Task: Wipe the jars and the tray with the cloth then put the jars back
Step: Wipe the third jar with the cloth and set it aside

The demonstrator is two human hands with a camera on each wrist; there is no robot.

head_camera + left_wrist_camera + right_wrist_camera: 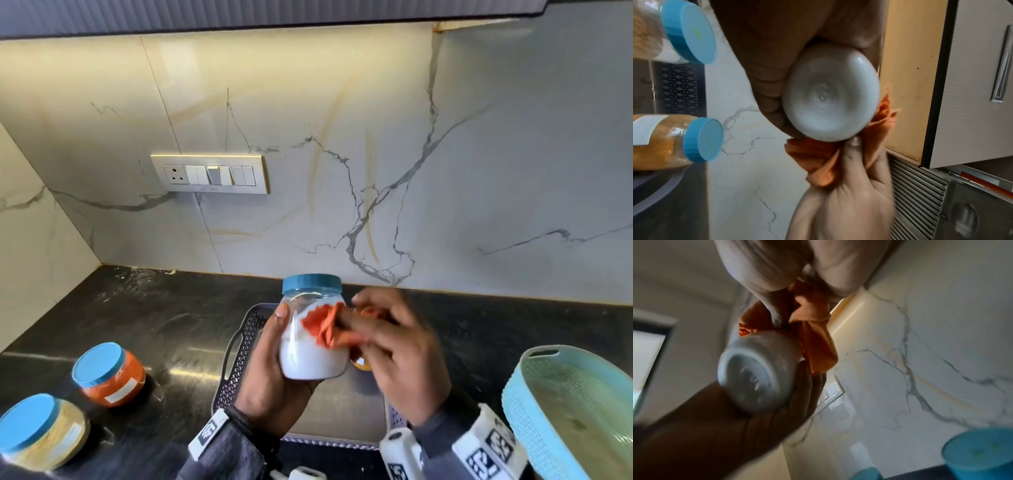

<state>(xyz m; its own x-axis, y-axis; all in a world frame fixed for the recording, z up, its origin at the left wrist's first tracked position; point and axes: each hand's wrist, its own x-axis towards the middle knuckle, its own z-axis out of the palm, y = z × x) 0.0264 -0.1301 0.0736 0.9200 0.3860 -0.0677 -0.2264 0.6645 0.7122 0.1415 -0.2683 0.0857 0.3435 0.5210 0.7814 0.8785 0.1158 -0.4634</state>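
Observation:
My left hand (pixel 274 363) grips a clear jar of white powder (pixel 310 356) with a blue lid, held upright above the grey perforated tray (pixel 239 346). My right hand (pixel 394 346) bunches an orange cloth (pixel 322 325) and presses it against the jar's right side. From the left wrist view the jar's white base (pixel 830 104) shows, with the cloth (pixel 818 157) under it. The right wrist view shows the same base (pixel 756 379) and the cloth (pixel 816 345). A yellow-filled jar (pixel 362 364) peeks out in the tray behind my right hand.
Two blue-lidded jars stand on the black counter at left: one orange (pixel 109 375), one beige (pixel 41 431). A light blue basket (pixel 575 411) sits at the right edge. A switch panel (pixel 210 174) is on the marble wall behind.

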